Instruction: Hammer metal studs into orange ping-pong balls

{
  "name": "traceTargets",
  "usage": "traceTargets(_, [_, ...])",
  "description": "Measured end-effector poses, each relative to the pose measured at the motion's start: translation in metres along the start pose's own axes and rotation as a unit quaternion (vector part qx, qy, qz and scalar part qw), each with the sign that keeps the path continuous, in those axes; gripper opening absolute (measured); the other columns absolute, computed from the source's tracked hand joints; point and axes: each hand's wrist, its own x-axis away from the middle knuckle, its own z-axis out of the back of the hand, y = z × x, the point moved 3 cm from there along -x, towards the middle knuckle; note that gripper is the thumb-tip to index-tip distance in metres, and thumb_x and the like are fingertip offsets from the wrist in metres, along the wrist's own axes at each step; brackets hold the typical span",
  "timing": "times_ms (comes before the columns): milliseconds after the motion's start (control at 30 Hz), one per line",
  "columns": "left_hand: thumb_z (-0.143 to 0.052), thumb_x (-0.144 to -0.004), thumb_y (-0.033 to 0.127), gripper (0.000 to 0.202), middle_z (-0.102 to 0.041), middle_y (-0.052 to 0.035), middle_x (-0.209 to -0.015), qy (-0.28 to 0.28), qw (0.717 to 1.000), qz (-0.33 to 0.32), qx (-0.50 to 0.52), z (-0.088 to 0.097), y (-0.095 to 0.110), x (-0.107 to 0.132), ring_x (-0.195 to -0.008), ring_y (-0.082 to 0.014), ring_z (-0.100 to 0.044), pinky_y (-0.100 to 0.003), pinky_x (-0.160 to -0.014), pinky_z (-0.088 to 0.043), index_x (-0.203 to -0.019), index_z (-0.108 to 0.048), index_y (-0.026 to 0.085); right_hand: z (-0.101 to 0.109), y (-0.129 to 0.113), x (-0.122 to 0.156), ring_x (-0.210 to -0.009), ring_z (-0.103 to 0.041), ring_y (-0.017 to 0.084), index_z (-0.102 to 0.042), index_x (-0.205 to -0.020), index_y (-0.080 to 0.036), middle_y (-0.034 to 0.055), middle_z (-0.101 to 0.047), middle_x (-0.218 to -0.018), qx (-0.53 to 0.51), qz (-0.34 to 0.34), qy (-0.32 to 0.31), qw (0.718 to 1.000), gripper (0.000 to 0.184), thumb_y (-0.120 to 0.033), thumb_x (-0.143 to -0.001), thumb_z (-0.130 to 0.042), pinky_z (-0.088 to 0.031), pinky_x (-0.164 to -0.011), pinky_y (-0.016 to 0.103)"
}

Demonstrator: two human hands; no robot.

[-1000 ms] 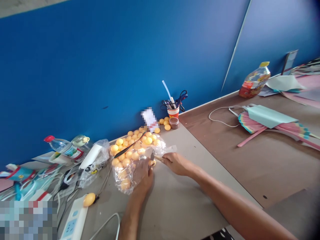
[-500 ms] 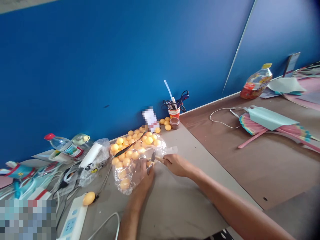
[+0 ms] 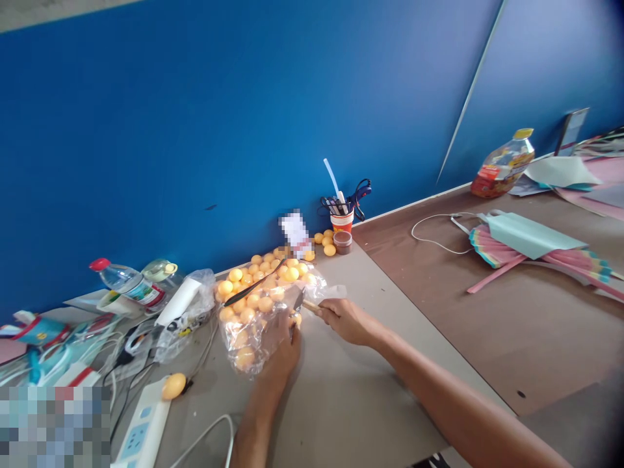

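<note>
My left hand [image 3: 284, 344] is closed around a small orange-yellow ball [image 3: 295, 318], beside the clear plastic bag. A dark patch shows near the thumb, too small to make out. In my right hand [image 3: 348, 318] is a small tool [image 3: 311, 305] with a light wooden handle and a dark, flat tip, which I cannot tell apart as brush or blade. That tip points left, close to the ball. Many similar balls [image 3: 247, 316] lie in and around the clear plastic bag [image 3: 238, 364], with a dark strip [image 3: 253, 286] across them.
A paper cup [image 3: 342, 222] of pens stands by the wall, next to a small lidded tub [image 3: 342, 243]. At left are bottles [image 3: 131, 286], cables and a power strip [image 3: 139, 429] with one ball on it. A juice bottle [image 3: 504, 166] and a pink folded fan [image 3: 502, 247] lie right.
The tool's tip and my left fingers have shifted slightly at the ball, more of which now shows. The whole view has moved a little.
</note>
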Motion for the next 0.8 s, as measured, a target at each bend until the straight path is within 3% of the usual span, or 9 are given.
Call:
traceTargets(233, [-0.046,-0.089,0.025,0.032,-0.072,-0.0106,-0.102,0.001,1.000,0.020,0.013,-0.0086,-0.0050,0.0014,-0.096,-0.0282,-0.067,-0.043,-0.089,-0.050,-0.119,-0.055,0.022,0.0000,0.0005,0.0000,-0.058,-0.043,0.011,-0.045,-0.064,-0.018,-0.0011,-0.050,-0.061,-0.004,-0.014,-0.014,1.000,0.028,-0.025,-0.091,-0.043,-0.028,-0.054,0.023])
traceTargets(367, [-0.050,-0.089,0.032,0.032,-0.071,-0.0127,-0.107,-0.012,1.000,0.012,0.018,-0.0078,-0.0039,0.0005,-0.104,-0.0311,-0.064,-0.046,-0.095,-0.047,-0.118,-0.056,0.019,0.0000,0.0002,-0.0007,-0.059,-0.044,0.011,-0.046,-0.066,-0.018,-0.0014,-0.050,-0.061,-0.007,-0.017,-0.006,1.000,0.027,-0.025,-0.092,-0.042,-0.029,-0.055,0.023])
traceTargets(500, [-0.047,-0.091,0.032,0.031,-0.067,-0.0145,-0.115,-0.043,0.998,0.048,0.028,-0.0058,-0.0023,-0.0004,-0.109,-0.0324,-0.062,-0.046,-0.094,-0.048,-0.117,-0.056,0.017,-0.0024,0.0004,-0.0019,-0.059,-0.042,0.010,-0.043,-0.063,-0.018,-0.0014,-0.049,-0.062,0.009,-0.013,-0.018,1.000,0.028,-0.023,-0.091,-0.042,-0.028,-0.055,0.023])
traceTargets(700, [-0.052,-0.089,0.030,0.027,-0.067,-0.0121,-0.115,-0.033,0.997,0.052,0.038,-0.0062,-0.0011,-0.0002,-0.114,-0.0324,-0.060,-0.049,-0.105,-0.041,-0.114,-0.058,0.022,0.0000,0.0012,-0.0014,-0.058,-0.043,0.010,-0.044,-0.065,-0.018,-0.0020,-0.048,-0.061,-0.002,-0.021,-0.005,1.000,0.028,-0.024,-0.091,-0.041,-0.028,-0.055,0.023])
traceTargets(800, [-0.049,-0.090,0.029,0.028,-0.067,-0.0132,-0.118,-0.035,0.997,0.049,0.043,-0.0105,-0.0047,0.0000,-0.110,-0.0314,-0.062,-0.049,-0.102,-0.043,-0.115,-0.058,0.020,-0.0003,0.0015,-0.0014,-0.058,-0.042,0.010,-0.044,-0.064,-0.018,-0.0017,-0.049,-0.061,-0.004,-0.024,-0.018,1.000,0.027,-0.024,-0.090,-0.041,-0.028,-0.055,0.023])
